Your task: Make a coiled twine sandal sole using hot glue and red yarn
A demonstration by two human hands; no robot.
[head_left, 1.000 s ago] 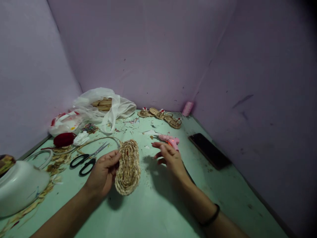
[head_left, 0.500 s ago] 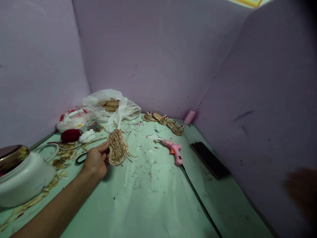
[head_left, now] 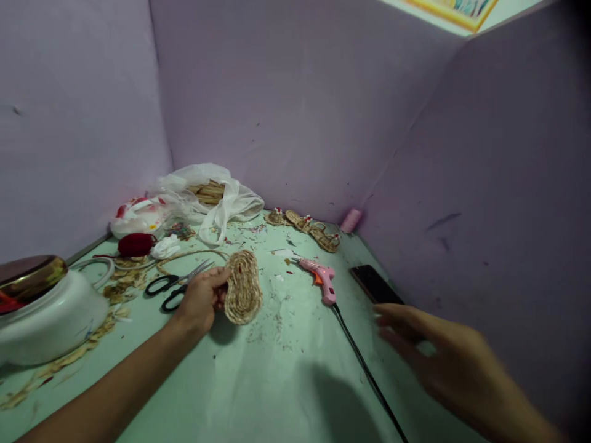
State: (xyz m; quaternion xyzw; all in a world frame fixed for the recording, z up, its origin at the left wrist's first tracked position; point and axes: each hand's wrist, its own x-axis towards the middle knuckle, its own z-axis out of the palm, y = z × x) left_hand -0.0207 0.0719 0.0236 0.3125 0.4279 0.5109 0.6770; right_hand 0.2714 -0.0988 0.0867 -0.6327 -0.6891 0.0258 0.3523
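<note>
My left hand (head_left: 202, 301) pinches the edge of a woven straw sole (head_left: 243, 287), its coiled rows facing up, held over the pale green surface. Black-handled scissors (head_left: 172, 286) lie just behind and left of that hand. My right hand (head_left: 429, 344) is at the right, slightly blurred, its fingers apart and nothing between them; it partly covers the near end of a dark phone (head_left: 375, 284). Between the hands lies a pink glue gun (head_left: 322, 278), its nozzle pointing left and its black cord running toward the front.
Small straw sandals (head_left: 302, 224) and a pink roll (head_left: 351, 220) stand by the back wall. At the left are a plastic bag (head_left: 235, 200) of straw, dark red yarn (head_left: 136, 245), a white bundle (head_left: 166, 247) and a white pot (head_left: 55, 329).
My left hand has moved right with the straw sole, uncovering more of the scissors. My right hand has come in from the right edge toward the phone.
</note>
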